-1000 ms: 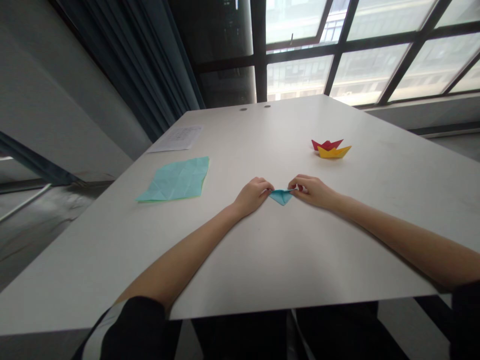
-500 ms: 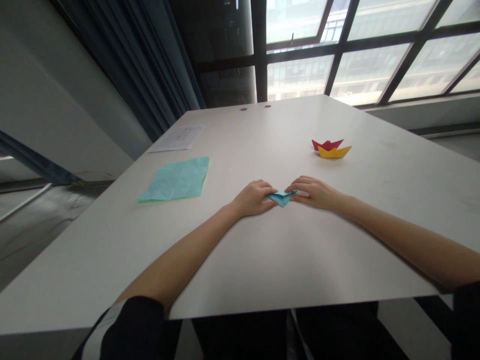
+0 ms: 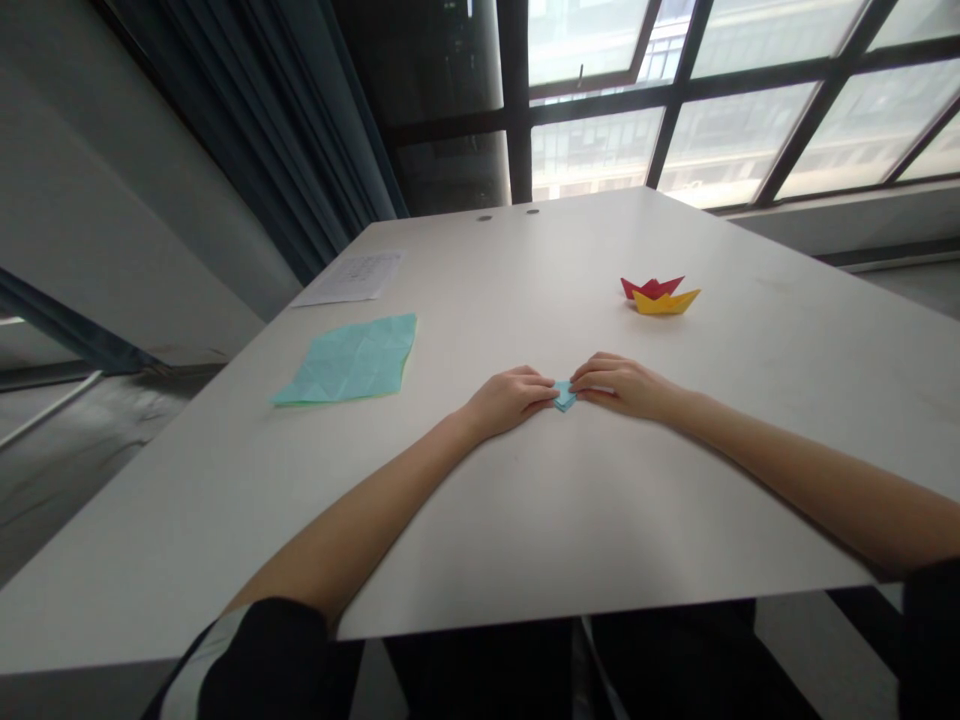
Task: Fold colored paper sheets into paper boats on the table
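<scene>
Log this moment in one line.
left hand: on folded paper | right hand: on folded paper | beyond right hand: red boat, yellow boat

A white table (image 3: 517,540) is carrying a small folded blue paper (image 3: 564,396), a yellow paper boat (image 3: 664,304) and a red paper boat (image 3: 652,287). Leftward, a creased turquoise paper sheet (image 3: 349,362) and a printed white page (image 3: 352,278) are lying
</scene>
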Demonstrator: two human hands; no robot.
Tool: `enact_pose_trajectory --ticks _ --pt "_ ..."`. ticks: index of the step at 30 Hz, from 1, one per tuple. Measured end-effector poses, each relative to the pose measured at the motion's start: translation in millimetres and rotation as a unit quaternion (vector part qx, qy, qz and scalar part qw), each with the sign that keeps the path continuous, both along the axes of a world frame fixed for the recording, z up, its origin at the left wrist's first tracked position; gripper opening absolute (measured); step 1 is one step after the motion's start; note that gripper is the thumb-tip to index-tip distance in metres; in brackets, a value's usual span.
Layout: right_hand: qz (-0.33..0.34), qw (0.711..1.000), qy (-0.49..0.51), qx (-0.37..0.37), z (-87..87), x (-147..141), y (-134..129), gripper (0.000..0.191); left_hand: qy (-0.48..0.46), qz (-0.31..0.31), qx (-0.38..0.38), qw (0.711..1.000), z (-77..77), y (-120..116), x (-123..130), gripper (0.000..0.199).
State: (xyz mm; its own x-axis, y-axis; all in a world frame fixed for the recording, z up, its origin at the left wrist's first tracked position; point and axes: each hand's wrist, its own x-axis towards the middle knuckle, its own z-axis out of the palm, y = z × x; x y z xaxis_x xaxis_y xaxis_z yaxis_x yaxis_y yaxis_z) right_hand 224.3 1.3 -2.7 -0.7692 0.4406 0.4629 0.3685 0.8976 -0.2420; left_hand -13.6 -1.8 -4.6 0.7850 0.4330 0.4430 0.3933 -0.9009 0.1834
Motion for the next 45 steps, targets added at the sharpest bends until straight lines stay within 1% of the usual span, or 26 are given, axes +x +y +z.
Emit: enact_pose_trajectory --ticks 5,11,13,17,19,22,26,28,31,34,37,41,45 --pt "0.001 1.000 0.002 -0.003 0.8 0 -1 0.020 0.025 0.006 0.018 1.000 -0.5 -1 0 0.026" --pt "-0.005 1.000 -0.019 -0.003 2.8 -1 -3 0.019 0.070 0.009 0.037 0.997 4.2 -5 2 0.026" --pt "-0.021 0.999 -0.025 -0.010 3.6 -4 -5 0.019 0.085 0.007 0.032 0.996 5.7 -5 3 0.026" --pt "-0.083 0.996 -0.024 -0.021 4.3 -11 -8 0.020 0.098 0.008 0.023 0.995 8.5 -6 4 0.025" --pt "-0.104 0.994 -0.026 -0.026 4.7 -13 -9 0.018 0.106 0.015 0.018 0.994 10.8 -8 5 0.025" --pt "-0.118 0.992 -0.032 -0.030 5.2 -14 -9 0.016 0.141 0.051 0.012 0.989 16.5 -13 9 0.025" --pt "-0.141 0.989 -0.040 -0.032 4.3 -13 -8 0.017 0.220 0.150 0.005 0.964 25.2 -25 17 0.029" --pt "-0.150 0.987 -0.042 -0.034 3.7 -13 -8 0.017 0.242 0.189 -0.002 0.952 28.6 -29 21 0.033" --pt "-0.159 0.986 -0.043 -0.037 3.7 -13 -9 0.018 0.255 0.214 -0.018 0.943 32.5 -33 25 0.033" --pt "-0.160 0.985 -0.036 -0.046 4.0 -14 -10 0.018 0.254 0.219 -0.026 0.942 35.6 -34 24 0.031" --pt "-0.141 0.989 -0.025 -0.046 2.8 -14 -10 0.023 0.245 0.215 -0.023 0.945 36.7 -33 21 0.028" --pt "-0.142 0.988 -0.044 -0.032 0.4 -14 -10 0.032 0.224 0.204 -0.022 0.953 34.3 -31 17 0.025" --pt "-0.149 0.987 -0.049 -0.037 0.3 -16 -11 0.032 0.194 0.181 -0.024 0.964 32.1 -27 13 0.024"
